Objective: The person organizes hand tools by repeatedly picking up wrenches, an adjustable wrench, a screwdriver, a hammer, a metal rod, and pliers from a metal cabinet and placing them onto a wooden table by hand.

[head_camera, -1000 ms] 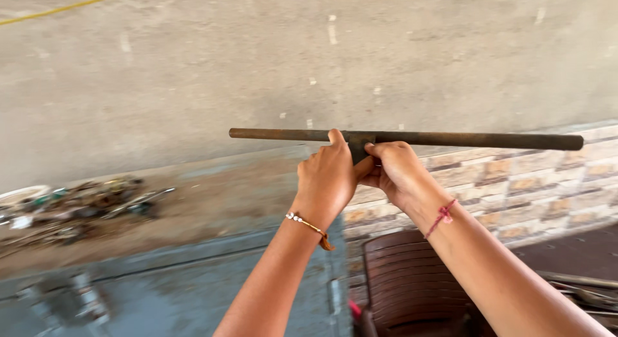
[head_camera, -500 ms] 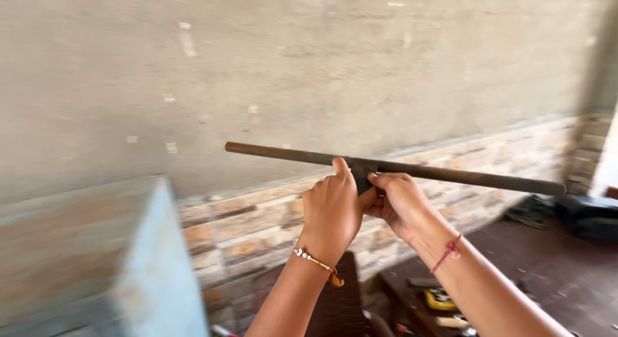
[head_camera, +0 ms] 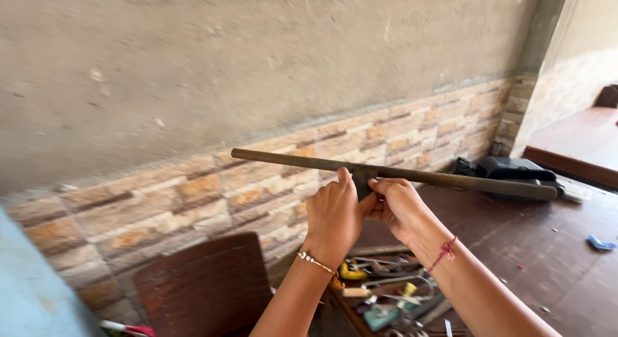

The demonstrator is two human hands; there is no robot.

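I see my left hand (head_camera: 333,216) and my right hand (head_camera: 398,206) raised in front of me, pressed close together, both closed around the short dark stem (head_camera: 362,180) at the middle of a rusty T-shaped metal bar (head_camera: 450,178). The left thumb points up against the crossbar; the right fingers curl over the stem from the other side. The crossbar runs out well past both hands, level but sloping slightly down to the right. A beaded bracelet (head_camera: 315,263) sits on my left wrist, a red thread (head_camera: 444,252) on my right.

Below the hands lies a heap of loose tools (head_camera: 386,292), with yellow and teal handles among grey metal. Below and left of the left hand stands a brown plastic chair (head_camera: 206,285). Under the right forearm spreads a dark reddish floor (head_camera: 547,247). Beyond the bar's right tip rests a black bag (head_camera: 515,169). Behind everything rises a brick-faced wall base (head_camera: 161,195) under grey plaster (head_camera: 257,54).
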